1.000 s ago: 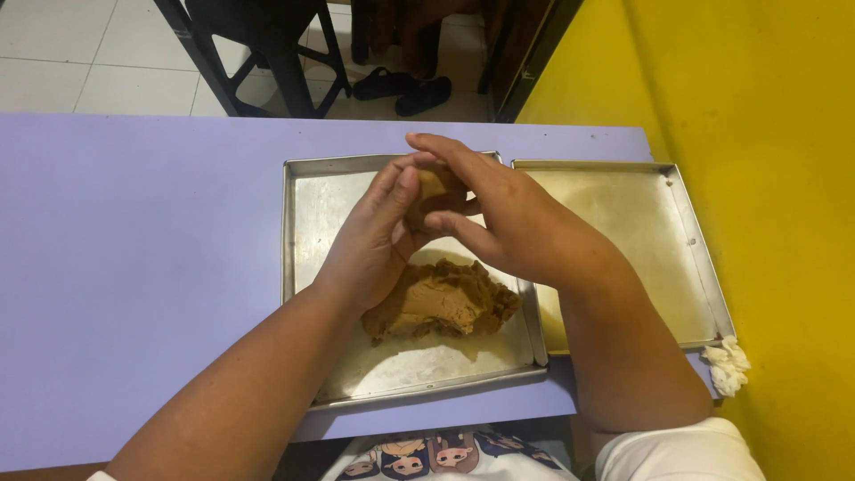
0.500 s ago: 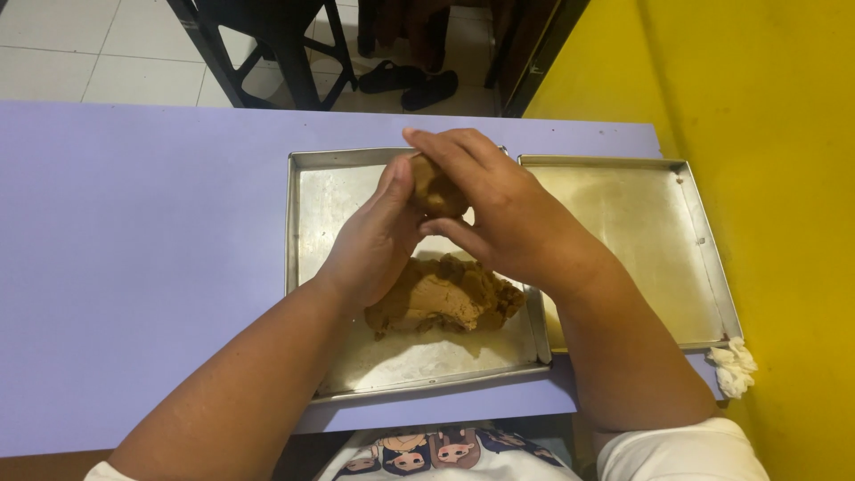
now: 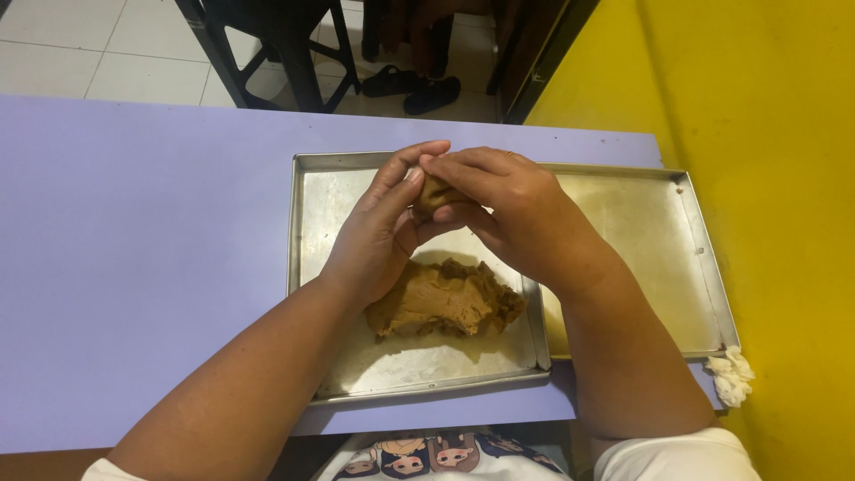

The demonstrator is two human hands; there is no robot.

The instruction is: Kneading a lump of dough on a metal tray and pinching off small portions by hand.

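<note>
Left hand [image 3: 378, 236]: cupped, palm turned toward the right hand, fingers curled loosely round the dough ball [image 3: 434, 191].
Right hand [image 3: 508, 209]: closed over the ball from the right and above, fingertips pressed on its top.
Grip: the ball is pinched between both hands; neither hand is spread wide, and only a small brown patch of the ball is seen between the fingers.
Ball, place: held in the air above the far half of the near tray [image 3: 307, 223], not resting on it.
Dough mass [image 3: 445, 298]: lies in the near tray, nearer the body than the ball and just below the hands; its long axis runs left to right.
Nearer hand: the left wrist lies almost over the left end of the mass, so the left hand is judged the closer to it; the right forearm passes beside its right end.
Second tray [image 3: 686, 258]: set just to the right, touching the near tray; nothing is seen in it.
Table [image 3: 134, 249]: purple; both trays are borne on it.
White wad [image 3: 732, 374]: at the table's right corner, by the yellow wall [image 3: 766, 134].
Change: compared with the earlier frames, the hands are seen a little higher and nearer the far rim, and the ball is hidden more by the right fingers; the mass looks unmoved.
</note>
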